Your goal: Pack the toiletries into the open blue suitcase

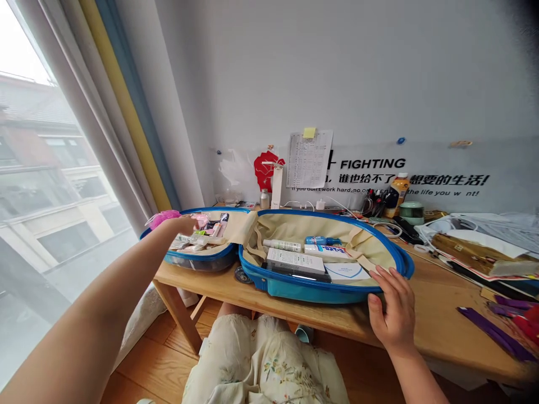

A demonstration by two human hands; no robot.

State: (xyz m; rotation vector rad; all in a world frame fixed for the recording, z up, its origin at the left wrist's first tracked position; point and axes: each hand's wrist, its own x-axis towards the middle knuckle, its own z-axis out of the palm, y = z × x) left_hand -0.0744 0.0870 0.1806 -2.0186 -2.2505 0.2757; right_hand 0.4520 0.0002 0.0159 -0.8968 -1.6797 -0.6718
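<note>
An opened blue suitcase (311, 294) with a beige lining lies on the wooden desk, its two halves side by side. My left hand (186, 225) reaches over the left half, among small packets and a pink item (201, 219). Its fingers are mostly hidden, so any grip is unclear. A pink mesh bath puff (163, 217) sits beside that wrist. My right hand (393, 306) is open, fingers spread against the right half's front rim. That half holds a toothpaste box (324, 251), a blue bottle (320, 240), a white tube (282, 245), a grey printed box (295, 261) and a white box (345, 271).
At the back stand an orange-labelled bottle (398, 193), pens, a green jar (411, 211) and a white lamp (277, 188). Papers and a brown pouch (458, 249) cover the right side, with purple strips (492, 331) nearer. A curtained window is at left.
</note>
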